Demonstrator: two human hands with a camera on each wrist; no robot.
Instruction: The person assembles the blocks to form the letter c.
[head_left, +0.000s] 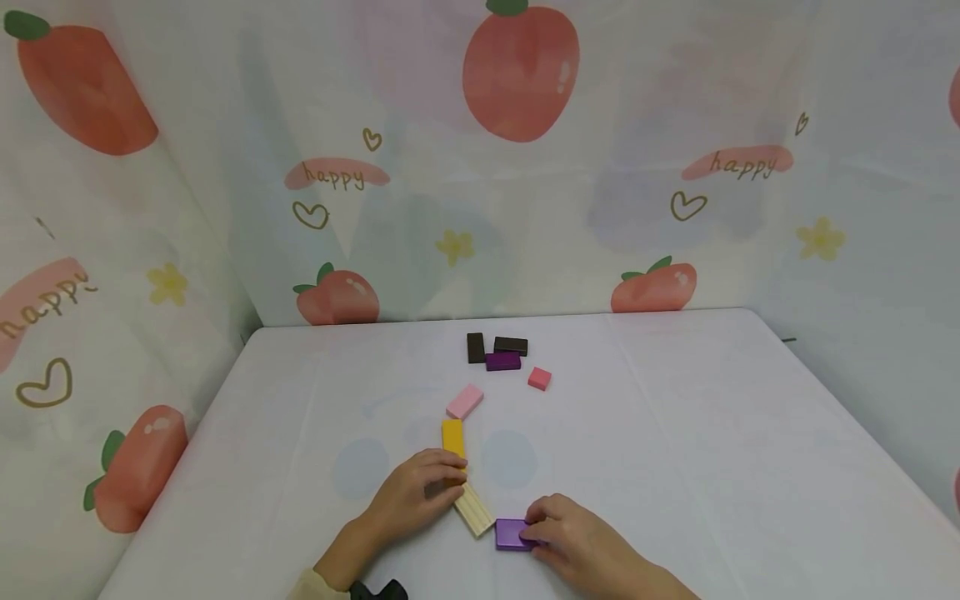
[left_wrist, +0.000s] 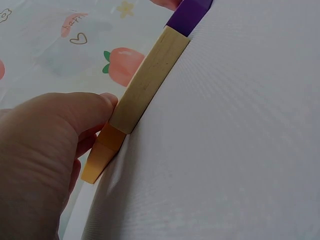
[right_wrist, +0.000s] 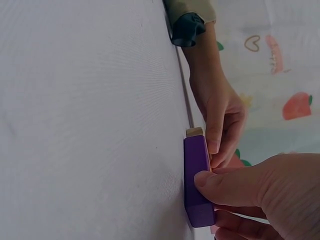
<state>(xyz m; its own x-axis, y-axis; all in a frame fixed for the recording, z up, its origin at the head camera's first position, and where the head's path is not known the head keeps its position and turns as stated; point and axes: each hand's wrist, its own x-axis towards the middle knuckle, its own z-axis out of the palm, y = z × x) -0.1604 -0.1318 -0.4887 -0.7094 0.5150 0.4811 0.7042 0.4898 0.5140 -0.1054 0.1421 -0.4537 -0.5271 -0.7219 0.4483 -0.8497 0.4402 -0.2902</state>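
Note:
My right hand [head_left: 577,537] pinches the right end of a purple block [head_left: 510,535] lying flat on the table. In the right wrist view, the thumb presses the side of that purple block [right_wrist: 197,180]. The block's left end meets the near end of a plain wooden block [head_left: 474,510]. My left hand [head_left: 420,487] pinches this wooden block near its far end, with fingertips over its joint with a yellow block [head_left: 452,435]. In the left wrist view, the thumb touches the edge of the wooden block [left_wrist: 150,80] beside the yellow block [left_wrist: 102,155]; the other fingertips are hidden.
A light pink block [head_left: 465,402] lies just beyond the yellow one. Farther back are two dark brown blocks [head_left: 476,348], a dark purple block [head_left: 503,362] and a small red-pink block [head_left: 540,378]. Printed cloth walls [head_left: 525,233] enclose the white table [head_left: 675,433].

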